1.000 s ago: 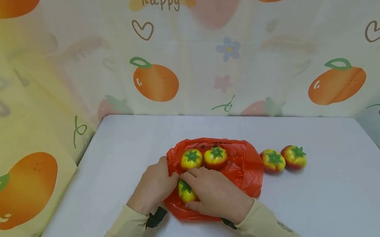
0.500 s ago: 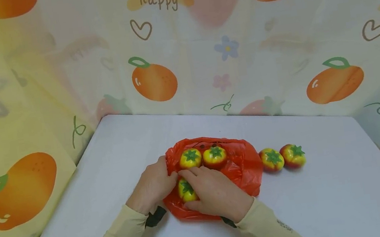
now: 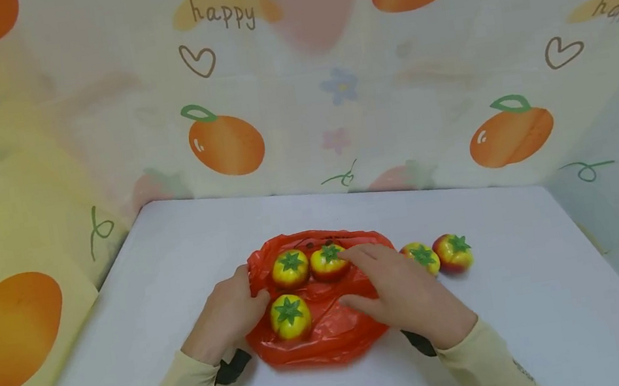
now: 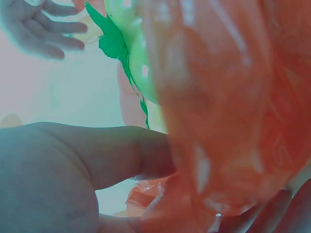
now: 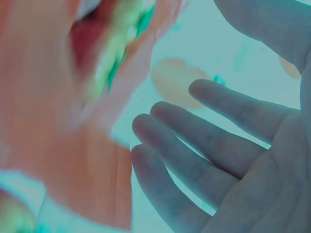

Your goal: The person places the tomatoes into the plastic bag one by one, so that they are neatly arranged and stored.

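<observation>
A red plastic bag (image 3: 330, 342) lies spread on the white table. Three shiny yellow-and-red fruits with green star-shaped leaf caps rest on it: one at the front left (image 3: 291, 324), one at the back left (image 3: 290, 273) and one at the back middle (image 3: 329, 268). My left hand (image 3: 225, 317) holds the bag's left edge; in the left wrist view the thumb (image 4: 112, 148) presses on the red plastic, with fingers on its other side. My right hand (image 3: 409, 288) hovers over the bag's right side, fingers spread and holding nothing. The right wrist view shows its fingers (image 5: 204, 145) apart.
Two more such fruits stand on the table right of the bag, one partly behind my right hand (image 3: 421, 256) and one farther right (image 3: 453, 253). A fruit-printed cloth (image 3: 270, 80) hangs behind and beside the table (image 3: 527, 307).
My right hand has let go of the front fruit and moved right, its fingers opening. That fruit now sits uncovered on the bag. My left hand stays at the bag's edge. The head view has shifted.
</observation>
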`<state>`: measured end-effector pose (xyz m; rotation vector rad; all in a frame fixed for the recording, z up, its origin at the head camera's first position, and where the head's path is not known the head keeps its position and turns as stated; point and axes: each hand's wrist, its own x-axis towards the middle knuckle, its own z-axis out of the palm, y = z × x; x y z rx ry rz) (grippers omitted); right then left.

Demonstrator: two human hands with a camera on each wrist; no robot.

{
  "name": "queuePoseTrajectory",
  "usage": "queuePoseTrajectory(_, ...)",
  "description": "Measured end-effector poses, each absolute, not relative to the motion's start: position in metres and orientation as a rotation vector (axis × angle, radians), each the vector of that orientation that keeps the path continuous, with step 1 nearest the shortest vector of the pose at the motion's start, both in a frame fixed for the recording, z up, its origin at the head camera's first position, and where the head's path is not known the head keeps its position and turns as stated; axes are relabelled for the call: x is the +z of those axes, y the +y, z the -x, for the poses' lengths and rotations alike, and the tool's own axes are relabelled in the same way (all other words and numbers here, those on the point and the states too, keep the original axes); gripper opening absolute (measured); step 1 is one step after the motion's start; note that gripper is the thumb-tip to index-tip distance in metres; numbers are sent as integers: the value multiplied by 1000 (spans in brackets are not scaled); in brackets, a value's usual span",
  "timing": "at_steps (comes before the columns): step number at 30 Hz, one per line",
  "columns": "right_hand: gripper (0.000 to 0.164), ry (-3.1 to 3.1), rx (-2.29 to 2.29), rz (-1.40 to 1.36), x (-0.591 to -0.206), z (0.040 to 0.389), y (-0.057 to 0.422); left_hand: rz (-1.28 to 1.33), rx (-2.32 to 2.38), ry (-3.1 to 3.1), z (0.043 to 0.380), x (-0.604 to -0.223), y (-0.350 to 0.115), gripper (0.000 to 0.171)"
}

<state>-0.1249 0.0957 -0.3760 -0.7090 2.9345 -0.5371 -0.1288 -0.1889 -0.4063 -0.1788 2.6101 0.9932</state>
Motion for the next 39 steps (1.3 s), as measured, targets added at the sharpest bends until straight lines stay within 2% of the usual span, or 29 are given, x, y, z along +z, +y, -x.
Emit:
queuePoseTrajectory(5,70,2979,-597,627,-374,133,129,218,977,2599,127,-408,-194,73)
queuePoseTrajectory(19,69,3022,-622,407,-372,161,212,249,989,2565,124,-413,-195,75)
queuePoseTrajectory(39,79,2906,-632,266,-404,177,260,155,898,2650,130,-408,-187,73)
